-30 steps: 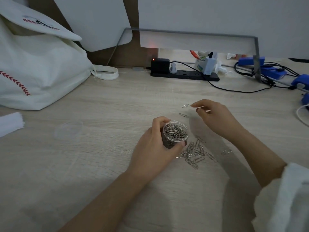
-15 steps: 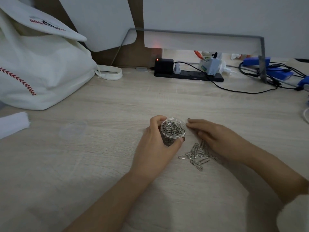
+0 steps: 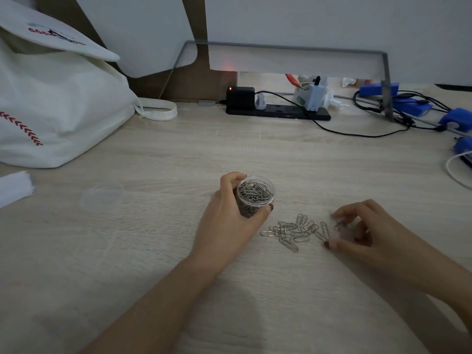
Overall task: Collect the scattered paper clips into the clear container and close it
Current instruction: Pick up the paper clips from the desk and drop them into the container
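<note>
A small clear round container (image 3: 256,194), open and nearly full of silver paper clips, stands on the wooden desk. My left hand (image 3: 229,221) is wrapped around its side. Just right of it lies a loose pile of several paper clips (image 3: 293,231). At the pile's right edge my right hand (image 3: 362,228) curls its fingers, with a paper clip (image 3: 339,225) between the fingertips and the thumb pressed to the desk. The container's clear lid (image 3: 102,195) lies flat on the desk far to the left.
A white cloth bag (image 3: 51,111) fills the back left, and a white folded sheet (image 3: 12,190) sits at the left edge. A black power strip (image 3: 275,112) with cables runs along the back. Blue devices and wires (image 3: 419,106) crowd the back right.
My right hand reached to the far clips, swept back past the container and now sits at the pile's right end. The scattered clips are drawn together. The left hand stayed on the container.
</note>
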The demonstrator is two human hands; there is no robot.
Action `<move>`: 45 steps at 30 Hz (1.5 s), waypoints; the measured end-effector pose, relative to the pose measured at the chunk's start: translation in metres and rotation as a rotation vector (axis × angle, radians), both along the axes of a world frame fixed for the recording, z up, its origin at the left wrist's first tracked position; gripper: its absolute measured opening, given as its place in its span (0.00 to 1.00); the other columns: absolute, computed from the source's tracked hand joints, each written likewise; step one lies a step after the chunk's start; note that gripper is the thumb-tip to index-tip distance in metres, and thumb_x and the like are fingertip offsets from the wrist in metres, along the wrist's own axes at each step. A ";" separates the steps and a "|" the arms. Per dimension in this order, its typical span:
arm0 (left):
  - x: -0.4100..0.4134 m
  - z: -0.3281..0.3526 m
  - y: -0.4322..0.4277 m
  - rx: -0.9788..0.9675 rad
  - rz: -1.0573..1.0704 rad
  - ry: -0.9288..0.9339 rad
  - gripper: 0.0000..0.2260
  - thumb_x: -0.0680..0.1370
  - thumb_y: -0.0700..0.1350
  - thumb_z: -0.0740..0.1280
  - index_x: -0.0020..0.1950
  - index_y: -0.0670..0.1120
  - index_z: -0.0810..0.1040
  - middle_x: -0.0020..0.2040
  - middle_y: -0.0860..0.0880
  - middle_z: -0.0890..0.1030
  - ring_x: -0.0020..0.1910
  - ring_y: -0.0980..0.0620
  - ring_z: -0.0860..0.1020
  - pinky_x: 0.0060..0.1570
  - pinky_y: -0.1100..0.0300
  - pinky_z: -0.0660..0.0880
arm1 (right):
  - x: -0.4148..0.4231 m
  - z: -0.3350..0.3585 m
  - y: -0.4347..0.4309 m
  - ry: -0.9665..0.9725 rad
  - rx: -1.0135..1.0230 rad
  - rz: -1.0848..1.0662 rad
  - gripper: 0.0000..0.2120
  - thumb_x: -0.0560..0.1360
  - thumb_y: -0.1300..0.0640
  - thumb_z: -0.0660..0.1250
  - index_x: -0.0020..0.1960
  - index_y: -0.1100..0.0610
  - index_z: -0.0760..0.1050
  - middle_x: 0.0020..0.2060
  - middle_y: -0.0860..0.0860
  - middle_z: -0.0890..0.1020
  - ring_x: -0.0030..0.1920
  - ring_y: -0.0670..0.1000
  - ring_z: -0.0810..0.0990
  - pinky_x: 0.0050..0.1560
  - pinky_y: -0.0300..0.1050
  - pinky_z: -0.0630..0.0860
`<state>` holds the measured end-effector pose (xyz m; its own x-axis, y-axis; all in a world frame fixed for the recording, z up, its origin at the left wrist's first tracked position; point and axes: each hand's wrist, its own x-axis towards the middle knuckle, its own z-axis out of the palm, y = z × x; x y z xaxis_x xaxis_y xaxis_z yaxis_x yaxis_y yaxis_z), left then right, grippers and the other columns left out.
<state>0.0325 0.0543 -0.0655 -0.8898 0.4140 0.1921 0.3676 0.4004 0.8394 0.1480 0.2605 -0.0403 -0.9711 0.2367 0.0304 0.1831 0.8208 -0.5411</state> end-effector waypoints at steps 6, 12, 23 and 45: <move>0.000 0.000 0.000 -0.016 -0.003 0.001 0.25 0.71 0.55 0.71 0.62 0.56 0.61 0.61 0.58 0.74 0.62 0.57 0.72 0.57 0.61 0.68 | -0.015 -0.004 -0.025 0.083 -0.187 0.057 0.12 0.67 0.57 0.72 0.46 0.45 0.73 0.45 0.46 0.75 0.44 0.42 0.75 0.44 0.32 0.72; 0.000 0.000 0.000 -0.014 -0.007 0.001 0.25 0.71 0.55 0.71 0.61 0.57 0.61 0.62 0.58 0.74 0.62 0.57 0.72 0.59 0.58 0.69 | -0.017 0.001 -0.029 0.093 -0.190 0.014 0.18 0.62 0.44 0.72 0.48 0.45 0.71 0.50 0.41 0.70 0.44 0.40 0.75 0.43 0.30 0.72; 0.000 0.000 0.000 -0.006 -0.004 0.013 0.26 0.70 0.54 0.72 0.63 0.54 0.63 0.62 0.56 0.74 0.62 0.55 0.73 0.61 0.54 0.70 | -0.030 -0.012 -0.042 0.085 -0.090 0.186 0.11 0.70 0.48 0.67 0.52 0.42 0.71 0.48 0.36 0.66 0.44 0.40 0.71 0.44 0.29 0.68; 0.001 0.000 0.000 -0.034 -0.017 0.010 0.26 0.71 0.55 0.71 0.64 0.55 0.62 0.63 0.57 0.73 0.63 0.55 0.72 0.61 0.54 0.70 | -0.025 -0.007 -0.049 0.144 0.081 0.111 0.05 0.75 0.58 0.61 0.43 0.49 0.67 0.40 0.41 0.70 0.40 0.41 0.72 0.42 0.29 0.66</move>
